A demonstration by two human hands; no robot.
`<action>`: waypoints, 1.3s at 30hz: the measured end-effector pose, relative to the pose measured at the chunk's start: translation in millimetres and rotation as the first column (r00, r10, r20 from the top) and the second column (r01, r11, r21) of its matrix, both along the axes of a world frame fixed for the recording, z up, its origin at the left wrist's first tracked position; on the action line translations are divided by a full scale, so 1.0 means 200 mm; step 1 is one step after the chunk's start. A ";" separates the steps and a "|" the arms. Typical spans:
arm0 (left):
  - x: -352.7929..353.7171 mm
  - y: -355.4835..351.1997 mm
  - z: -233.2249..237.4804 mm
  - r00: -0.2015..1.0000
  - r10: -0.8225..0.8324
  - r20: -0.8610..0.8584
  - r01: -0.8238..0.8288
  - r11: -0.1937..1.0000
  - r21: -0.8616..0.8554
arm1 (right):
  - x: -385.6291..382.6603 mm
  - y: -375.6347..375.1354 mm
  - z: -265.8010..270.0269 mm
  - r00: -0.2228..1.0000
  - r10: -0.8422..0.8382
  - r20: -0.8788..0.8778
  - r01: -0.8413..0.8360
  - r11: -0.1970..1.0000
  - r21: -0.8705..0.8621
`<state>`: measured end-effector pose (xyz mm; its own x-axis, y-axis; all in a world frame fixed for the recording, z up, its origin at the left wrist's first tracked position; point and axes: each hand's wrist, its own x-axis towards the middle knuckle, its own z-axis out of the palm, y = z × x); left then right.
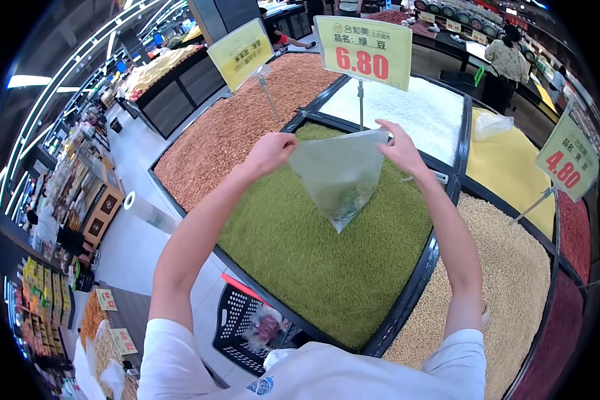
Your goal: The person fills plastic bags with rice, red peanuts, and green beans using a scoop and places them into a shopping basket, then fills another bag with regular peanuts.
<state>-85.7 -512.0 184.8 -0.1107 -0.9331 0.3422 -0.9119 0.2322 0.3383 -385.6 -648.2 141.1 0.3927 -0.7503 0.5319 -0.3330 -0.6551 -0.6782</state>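
A clear plastic bag (337, 170) hangs by its top corners between my two hands, above a bin of green beans (327, 267). Its lower corner points down and a small amount of something greenish shows through it; whether that is inside or behind cannot be told. My left hand (271, 153) pinches the bag's left top corner. At the right top corner, my right hand (399, 148) holds the edge between thumb and fingers. Behind the bag stands a price sign (363, 52) reading 6.80.
Neighbouring bins hold reddish-brown nuts (227, 130), white grains (407, 110), yellow grains (507, 167) and pale beans (493, 267). A black basket (237, 320) with a bagged item is below the bin's front edge. A bag roll (150, 212) stands at left. People are in the background.
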 end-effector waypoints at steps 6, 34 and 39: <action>-0.07 0.02 0.02 0.998 0.007 -0.055 -0.010 0.998 -0.057 | 0.01 0.01 0.09 0.999 0.022 -0.027 -0.018 0.993 0.117; -0.37 0.20 0.06 0.452 0.005 -0.892 0.211 0.971 0.112 | 0.25 0.50 0.22 0.929 0.231 -0.290 -0.296 0.933 -0.205; -0.52 0.36 -0.11 0.578 0.075 -0.813 -0.135 0.991 -0.005 | 0.24 0.55 0.17 0.957 0.132 -0.258 -0.196 0.951 -0.238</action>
